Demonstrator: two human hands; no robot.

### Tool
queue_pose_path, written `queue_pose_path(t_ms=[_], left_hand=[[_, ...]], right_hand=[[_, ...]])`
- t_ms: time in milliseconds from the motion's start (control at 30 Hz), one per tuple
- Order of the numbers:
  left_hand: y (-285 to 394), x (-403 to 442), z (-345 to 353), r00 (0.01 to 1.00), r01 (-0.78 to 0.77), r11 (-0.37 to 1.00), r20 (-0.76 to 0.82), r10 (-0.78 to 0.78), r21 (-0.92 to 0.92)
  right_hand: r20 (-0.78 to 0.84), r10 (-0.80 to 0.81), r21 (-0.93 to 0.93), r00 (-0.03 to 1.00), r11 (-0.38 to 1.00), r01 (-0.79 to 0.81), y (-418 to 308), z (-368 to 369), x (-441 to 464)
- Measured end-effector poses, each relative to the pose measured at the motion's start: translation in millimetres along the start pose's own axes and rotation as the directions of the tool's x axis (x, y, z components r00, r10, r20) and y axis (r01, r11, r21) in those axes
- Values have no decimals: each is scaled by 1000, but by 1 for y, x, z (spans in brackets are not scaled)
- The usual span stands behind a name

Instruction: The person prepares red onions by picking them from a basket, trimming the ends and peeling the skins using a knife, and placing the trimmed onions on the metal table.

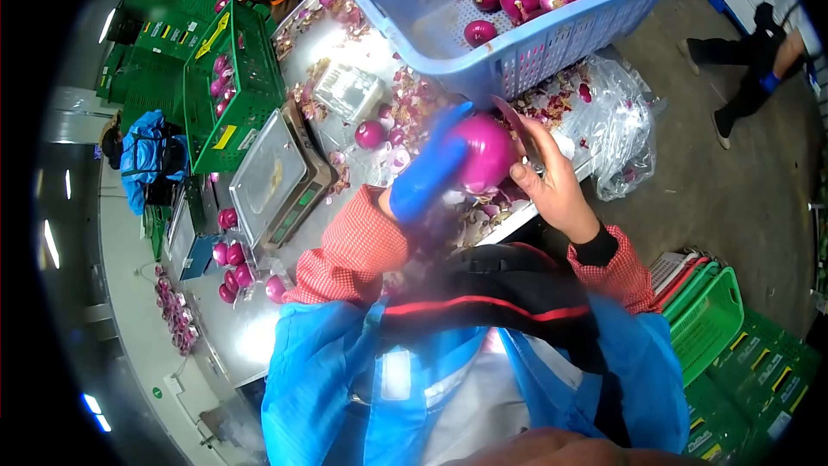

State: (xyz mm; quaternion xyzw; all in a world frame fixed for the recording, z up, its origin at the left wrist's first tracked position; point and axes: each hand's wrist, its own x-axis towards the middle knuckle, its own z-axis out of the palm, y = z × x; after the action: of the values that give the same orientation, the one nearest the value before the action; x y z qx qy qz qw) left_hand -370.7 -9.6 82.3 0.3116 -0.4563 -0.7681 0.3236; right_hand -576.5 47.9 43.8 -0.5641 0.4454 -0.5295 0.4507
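Over the littered front edge of the table, a large, shiny red onion (pixel 483 154) is held between my two hands. My left hand (pixel 429 174), in a blue glove blurred by motion, grips its left side. My bare right hand (pixel 556 185) is at the onion's right side, thumb and fingers bent. A dark reddish strip that looks like onion skin (pixel 511 121) stands out from the onion at those fingers. Another red onion (pixel 370 134) lies on the table amid loose peelings (pixel 410 91).
A blue basket (pixel 539 56) of red onions stands beyond my hands. Clear plastic bags (pixel 625 134) hang at the table's right edge. To the left are a scale (pixel 280 177), a clear plastic box (pixel 348 92) and a green crate (pixel 197 112). Another person (pixel 742 60) is at the right.
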Motion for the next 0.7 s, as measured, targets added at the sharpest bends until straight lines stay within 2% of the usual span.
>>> queue_pose_path(t_ms=[33,67,100,133,167,200,233,300,367,400,433,467,500,533,567,633,667,700], left_hand=[[-1,-6,-3,969,235,919,148,-197,-318],[-10,-3,-9,963,250,958,135,-232,-138],[-9,-10,-4,976,161,987,156,-154,-31],[-9,-17,2,981,63,995,177,-75,72],[-24,-13,-4,984,-142,925,151,93,353],[-31,-12,-3,980,-194,899,109,164,392],[-35,-12,-3,969,-243,867,70,236,435],[-38,-17,-2,985,-150,956,-44,166,251],[-42,-20,-6,987,-100,991,-118,111,91],[-45,-21,-10,986,-89,996,-139,92,31],[-46,-22,-13,985,-78,997,-157,73,-28],[-46,-25,-15,984,-87,996,-154,88,16],[-39,-28,-11,990,-53,998,-133,50,-18],[-28,-31,-4,994,-16,999,-110,10,-51],[-24,-34,-1,996,24,996,-82,-30,-82],[-32,-34,-8,998,28,1000,-58,-27,14],[-36,-35,-10,999,27,998,-46,-24,61],[-36,-36,-10,997,51,997,-58,-48,51]], right_hand=[[30,93,119,995,988,-96,3,1,-1],[60,186,235,981,952,-194,5,2,-2],[89,276,341,957,895,-289,8,3,-3],[141,399,469,906,779,-415,9,4,-5],[210,504,576,838,629,-522,10,6,-7],[313,437,654,843,545,-525,15,10,-9],[325,470,664,821,505,-552,20,17,-13],[309,467,603,829,577,-550,26,22,-15],[162,415,312,895,839,-446,37,21,-15],[99,365,140,926,916,-376,34,22,-13],[15,146,-130,989,981,-143,28,20,-13],[-4,-97,-400,995,912,87,18,15,-13],[42,-331,-635,943,720,281,4,11,-12],[112,-279,-710,954,649,273,-6,8,-13],[134,-292,-735,947,612,292,-7,8,-13],[177,-312,-783,933,529,326,-9,6,-10],[190,-225,-768,956,573,287,-9,5,-10],[199,-240,-765,950,568,303,-8,4,-10]])
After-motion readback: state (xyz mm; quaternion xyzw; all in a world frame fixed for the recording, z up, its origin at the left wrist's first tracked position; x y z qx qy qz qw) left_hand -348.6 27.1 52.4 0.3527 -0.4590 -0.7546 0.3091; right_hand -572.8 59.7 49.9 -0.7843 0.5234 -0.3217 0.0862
